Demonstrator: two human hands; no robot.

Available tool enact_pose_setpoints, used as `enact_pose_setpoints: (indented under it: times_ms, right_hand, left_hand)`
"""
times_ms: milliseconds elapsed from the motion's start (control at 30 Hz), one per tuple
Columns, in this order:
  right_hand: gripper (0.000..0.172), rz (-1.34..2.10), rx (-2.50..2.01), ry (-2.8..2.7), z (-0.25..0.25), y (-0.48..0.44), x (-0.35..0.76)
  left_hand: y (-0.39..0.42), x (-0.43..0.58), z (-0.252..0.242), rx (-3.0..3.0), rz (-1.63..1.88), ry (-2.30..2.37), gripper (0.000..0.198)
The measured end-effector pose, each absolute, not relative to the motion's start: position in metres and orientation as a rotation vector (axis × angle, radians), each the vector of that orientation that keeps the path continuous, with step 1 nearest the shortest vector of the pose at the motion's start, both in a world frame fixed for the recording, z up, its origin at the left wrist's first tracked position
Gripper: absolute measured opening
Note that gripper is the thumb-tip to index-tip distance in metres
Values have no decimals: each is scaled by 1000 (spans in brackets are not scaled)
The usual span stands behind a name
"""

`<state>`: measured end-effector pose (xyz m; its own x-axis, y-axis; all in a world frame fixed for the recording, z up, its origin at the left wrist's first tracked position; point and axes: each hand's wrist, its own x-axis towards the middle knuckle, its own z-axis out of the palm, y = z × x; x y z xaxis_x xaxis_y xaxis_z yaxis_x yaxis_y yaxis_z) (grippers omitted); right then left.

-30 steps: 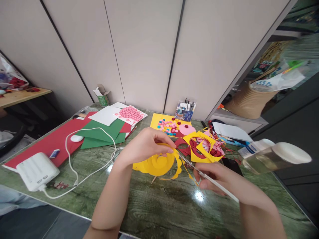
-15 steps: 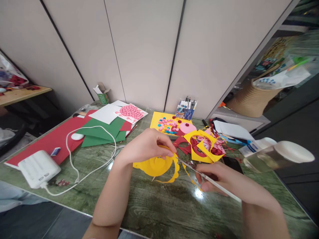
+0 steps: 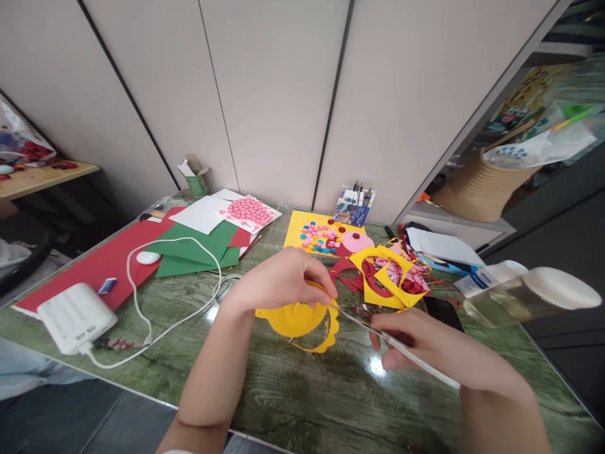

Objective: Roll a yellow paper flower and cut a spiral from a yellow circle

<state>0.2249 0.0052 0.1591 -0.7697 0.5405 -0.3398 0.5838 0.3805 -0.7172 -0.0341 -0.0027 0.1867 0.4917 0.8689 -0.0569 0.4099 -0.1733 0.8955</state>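
My left hand [image 3: 295, 280] pinches the upper edge of a yellow paper spiral [image 3: 295, 320], which has a scalloped outer strip hanging at its right side. In my right hand [image 3: 409, 340] is a thin tool with a long white handle [image 3: 425, 364]. The metal tip of this tool reaches left to the yellow paper beside my left fingertips. My left fingers partly cover the spiral's top.
Yellow and red paper scraps [image 3: 392, 277] lie behind my right hand, near a dark phone [image 3: 443, 313] and a clear bottle [image 3: 529, 296]. Left are a white power bank [image 3: 75, 318], its cable and green paper [image 3: 189, 249]. Small balls lie on a yellow sheet [image 3: 295, 227].
The thin yellow strip that hung near my right fingers is no longer visible there. The scalloped strip has shifted slightly, and both hands stay almost in place.
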Motion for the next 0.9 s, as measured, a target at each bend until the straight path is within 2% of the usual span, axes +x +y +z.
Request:
enact_pose_setpoints:
  times_ms: [400, 633, 767, 900]
  right_hand:
    - [20, -1268, 1031, 2577, 157, 5, 222]
    - [22, -1294, 1052, 2514, 160, 4, 219]
    - [31, -1422, 1135, 2505, 159, 5, 222]
    - [47, -1841, 1196, 2375, 153, 4, 225]
  left_hand:
    - [-1, -34, 184, 1888, 492, 1058, 14]
    - [1, -35, 184, 1945, 447, 1064, 14]
    - [-1, -35, 185, 1828, 585, 1115, 12]
    - [-2, -31, 185, 1642, 847, 1120, 9]
